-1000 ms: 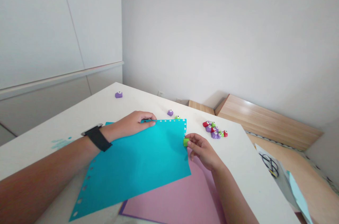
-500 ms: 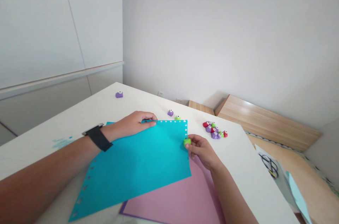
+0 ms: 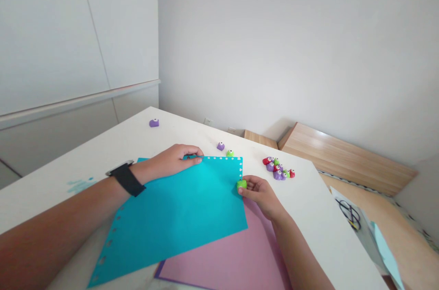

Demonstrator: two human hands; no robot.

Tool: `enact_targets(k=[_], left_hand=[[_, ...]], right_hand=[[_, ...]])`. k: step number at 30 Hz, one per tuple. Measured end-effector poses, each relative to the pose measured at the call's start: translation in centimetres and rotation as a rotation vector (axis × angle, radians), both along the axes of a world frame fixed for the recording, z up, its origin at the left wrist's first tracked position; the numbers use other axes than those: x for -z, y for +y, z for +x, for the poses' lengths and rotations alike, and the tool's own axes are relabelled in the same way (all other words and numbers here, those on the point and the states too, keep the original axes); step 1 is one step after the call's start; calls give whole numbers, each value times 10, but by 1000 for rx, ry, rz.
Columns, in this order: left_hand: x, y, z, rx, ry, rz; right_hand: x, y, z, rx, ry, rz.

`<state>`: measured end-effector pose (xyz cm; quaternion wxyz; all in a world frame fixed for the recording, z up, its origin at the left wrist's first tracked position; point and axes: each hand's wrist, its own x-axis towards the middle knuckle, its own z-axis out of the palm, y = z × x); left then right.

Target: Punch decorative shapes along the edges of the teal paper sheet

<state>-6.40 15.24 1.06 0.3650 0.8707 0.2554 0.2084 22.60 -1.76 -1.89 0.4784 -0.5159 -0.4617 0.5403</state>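
Note:
A blue sheet of paper (image 3: 185,207) has small shapes punched along its left, top and upper right edges. My left hand (image 3: 181,158), with a dark band at the wrist, pinches the sheet's top edge between thumb and fingers. At the right edge, my right hand (image 3: 259,194) is closed on a green craft punch (image 3: 242,185), which sits over the paper's border just below the punched holes. Under the blue sheet lies a pink sheet (image 3: 226,262), partly covered. Just behind the top edge stand another green punch (image 3: 230,153) and a purple punch (image 3: 220,146).
Several red, purple and green punches (image 3: 277,169) are clustered on the white table (image 3: 325,217) to the right. One more purple punch (image 3: 154,123) stands near the far left corner. Beyond the table's right edge are wooden furniture (image 3: 343,153) and a dark cable (image 3: 348,214).
The green punch and my right hand have shifted very slightly, and the sheet's upper right corner sits a little lower. My left hand keeps its place.

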Motion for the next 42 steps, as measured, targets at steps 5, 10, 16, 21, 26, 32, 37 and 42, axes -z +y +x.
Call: enact_targets(k=[5, 10, 16, 21, 26, 32, 37, 42], left_hand=[[1, 1, 0, -3, -9, 1], [1, 2, 0, -3, -18, 2], [-2, 1, 0, -18, -33, 12], [-2, 0, 0, -4, -29, 24], [-2, 1, -1, 4, -43, 18], [1, 4, -2, -12, -39, 10], [3, 3, -1, -5, -10, 20], [5, 2, -1, 1, 17, 35]], right_hand=[[4, 1, -1, 4, -41, 22], [7, 1, -2, 7, -93, 77], [8, -1, -10, -5, -187, 122], [6, -2, -14, -3, -282, 155], [6, -2, -14, 27, -297, 182], [6, 0, -10, 36, -154, 124], [1, -1, -2, 54, 28, 25], [2, 3, 14, 158, 248, -47]])
